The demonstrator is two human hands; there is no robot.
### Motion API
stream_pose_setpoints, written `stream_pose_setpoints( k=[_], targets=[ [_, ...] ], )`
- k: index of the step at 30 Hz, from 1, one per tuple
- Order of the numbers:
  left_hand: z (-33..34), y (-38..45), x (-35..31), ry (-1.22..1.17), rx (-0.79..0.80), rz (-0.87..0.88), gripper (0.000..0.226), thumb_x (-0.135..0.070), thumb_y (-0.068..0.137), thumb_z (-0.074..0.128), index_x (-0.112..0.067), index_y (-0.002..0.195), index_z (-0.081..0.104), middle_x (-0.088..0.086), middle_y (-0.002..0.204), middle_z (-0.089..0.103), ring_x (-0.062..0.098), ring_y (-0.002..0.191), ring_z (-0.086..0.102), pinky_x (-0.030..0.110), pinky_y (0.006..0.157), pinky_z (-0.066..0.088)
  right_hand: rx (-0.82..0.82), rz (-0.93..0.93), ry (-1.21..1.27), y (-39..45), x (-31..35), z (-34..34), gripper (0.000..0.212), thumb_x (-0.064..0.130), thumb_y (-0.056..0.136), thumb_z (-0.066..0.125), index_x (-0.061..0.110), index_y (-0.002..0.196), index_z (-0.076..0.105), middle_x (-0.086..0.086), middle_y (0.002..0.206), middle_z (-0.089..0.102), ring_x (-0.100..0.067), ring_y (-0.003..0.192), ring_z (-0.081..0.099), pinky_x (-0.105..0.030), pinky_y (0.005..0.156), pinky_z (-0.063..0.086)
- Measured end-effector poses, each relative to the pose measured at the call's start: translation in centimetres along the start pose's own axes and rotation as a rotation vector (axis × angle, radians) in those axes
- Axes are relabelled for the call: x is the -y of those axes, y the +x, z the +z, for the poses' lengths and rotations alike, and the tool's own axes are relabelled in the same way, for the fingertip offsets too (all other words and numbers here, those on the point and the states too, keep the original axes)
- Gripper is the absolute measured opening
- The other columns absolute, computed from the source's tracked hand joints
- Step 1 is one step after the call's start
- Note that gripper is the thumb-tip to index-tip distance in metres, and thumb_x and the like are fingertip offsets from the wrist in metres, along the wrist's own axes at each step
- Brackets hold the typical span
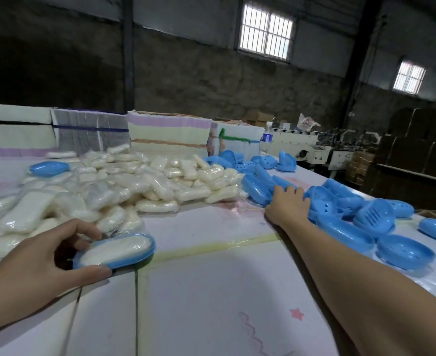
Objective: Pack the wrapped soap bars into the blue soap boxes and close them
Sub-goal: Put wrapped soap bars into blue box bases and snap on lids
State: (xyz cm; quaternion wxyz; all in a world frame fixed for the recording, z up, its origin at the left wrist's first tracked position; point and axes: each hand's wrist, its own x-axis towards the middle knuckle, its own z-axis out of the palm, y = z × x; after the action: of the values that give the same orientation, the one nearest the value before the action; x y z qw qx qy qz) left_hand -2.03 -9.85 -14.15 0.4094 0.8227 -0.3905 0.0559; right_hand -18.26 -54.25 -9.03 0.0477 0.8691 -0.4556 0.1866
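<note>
My left hand (39, 255) grips a blue soap box base (137, 260) on the table, with a wrapped white soap bar (114, 249) lying in it and no lid on. My right hand (287, 204) reaches far across the table, its fingers curled over a blue box part (256, 191) at the edge of a scattered pile of blue soap box halves (373, 217). Whether it holds one I cannot tell. A large heap of wrapped soap bars (124, 183) fills the left middle of the table. One closed blue box (48, 167) lies on the heap's far left.
Strapped stacks of flat cartons (168, 134) line the table's far edge. A water bottle (268, 136) and a machine (314, 147) stand behind the blue parts. Brown cartons (417, 155) are stacked at the right. The pale table surface (211, 291) spreads out in front of me.
</note>
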Motion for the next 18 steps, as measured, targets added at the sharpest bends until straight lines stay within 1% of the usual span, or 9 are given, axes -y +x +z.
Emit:
stream_pose_setpoints(
  k=[2,5,7,8,11,13,15,16,18],
  targets=[
    [0.0,0.2,1.2,0.006,0.01,-0.007,0.096,-0.079,0.045,0.083,-0.032,0.125,0.061,-0.013,0.088,0.072,0.003,0.073,0.07,0.012,0.054,0.051,0.012,0.036,0.028,0.1,-0.8,0.6,0.027,0.023,0.088,0.047,0.019,0.115,0.053,-0.011,0.123,0.057,-0.033,0.122,0.043,-0.046,0.097,0.036],
    [-0.1,0.6,3.2,0.027,0.027,-0.03,0.096,-0.077,0.048,0.084,-0.029,0.128,0.06,-0.012,0.091,0.072,0.003,0.074,0.071,0.013,0.053,0.052,-0.033,-0.033,0.128,0.5,-1.1,0.9,0.024,0.018,0.084,0.051,0.02,0.107,0.057,-0.008,0.104,0.064,-0.03,0.104,0.054,-0.038,0.078,0.048],
    [-0.1,0.8,4.3,0.039,0.038,-0.044,0.092,-0.076,0.05,0.085,-0.029,0.125,0.061,-0.013,0.09,0.071,0.005,0.075,0.07,0.012,0.051,0.051,-0.042,-0.062,0.186,0.4,-0.9,0.8,0.024,0.017,0.084,0.053,0.02,0.107,0.059,-0.006,0.101,0.065,-0.029,0.098,0.058,-0.036,0.07,0.048],
    [-0.2,0.8,4.5,0.042,0.045,-0.05,0.09,-0.075,0.05,0.085,-0.029,0.124,0.062,-0.014,0.089,0.07,0.006,0.075,0.07,0.012,0.051,0.05,-0.049,-0.071,0.219,0.3,-0.7,0.8,0.025,0.016,0.084,0.054,0.021,0.108,0.06,-0.006,0.103,0.066,-0.028,0.099,0.059,-0.035,0.07,0.047],
    [0.0,0.7,4.0,0.014,0.077,-0.044,0.091,-0.074,0.049,0.086,-0.026,0.123,0.062,-0.014,0.091,0.069,0.005,0.075,0.07,0.013,0.052,0.052,-0.103,-0.085,0.378,-0.2,0.3,0.1,0.033,0.017,0.087,0.058,0.023,0.119,0.062,-0.002,0.109,0.067,-0.024,0.104,0.059,-0.035,0.078,0.048],
    [0.2,0.5,2.8,0.013,0.074,-0.022,0.095,-0.077,0.047,0.084,-0.027,0.124,0.062,-0.012,0.091,0.07,0.004,0.074,0.07,0.013,0.053,0.052,-0.176,-0.117,0.561,-1.0,1.6,-0.9,0.033,0.018,0.088,0.06,0.023,0.12,0.063,0.003,0.103,0.065,-0.018,0.096,0.059,-0.035,0.08,0.05],
    [0.3,0.3,1.2,0.009,0.05,-0.005,0.095,-0.08,0.044,0.083,-0.03,0.122,0.063,-0.012,0.09,0.07,0.003,0.073,0.069,0.013,0.053,0.051,-0.21,-0.137,0.852,-1.9,3.4,-2.7,0.03,0.017,0.087,0.061,0.023,0.116,0.064,0.007,0.091,0.06,-0.013,0.082,0.055,-0.032,0.075,0.048],
    [0.3,0.1,0.3,0.0,0.035,0.005,0.094,-0.081,0.041,0.082,-0.033,0.12,0.063,-0.013,0.089,0.07,0.003,0.072,0.068,0.013,0.054,0.051,-0.181,-0.151,1.028,-2.6,4.6,-3.9,0.029,0.015,0.086,0.061,0.023,0.114,0.064,0.006,0.083,0.057,-0.011,0.075,0.053,-0.031,0.071,0.047],
    [0.1,-0.2,-1.5,-0.019,0.007,0.028,0.093,-0.085,0.036,0.079,-0.039,0.116,0.064,-0.016,0.088,0.069,0.003,0.073,0.067,0.014,0.058,0.05,-0.037,-0.197,1.34,-4.2,7.1,-6.6,0.033,0.007,0.084,0.061,0.028,0.11,0.062,0.0,0.076,0.052,-0.01,0.067,0.049,-0.027,0.063,0.045]
  ],
)
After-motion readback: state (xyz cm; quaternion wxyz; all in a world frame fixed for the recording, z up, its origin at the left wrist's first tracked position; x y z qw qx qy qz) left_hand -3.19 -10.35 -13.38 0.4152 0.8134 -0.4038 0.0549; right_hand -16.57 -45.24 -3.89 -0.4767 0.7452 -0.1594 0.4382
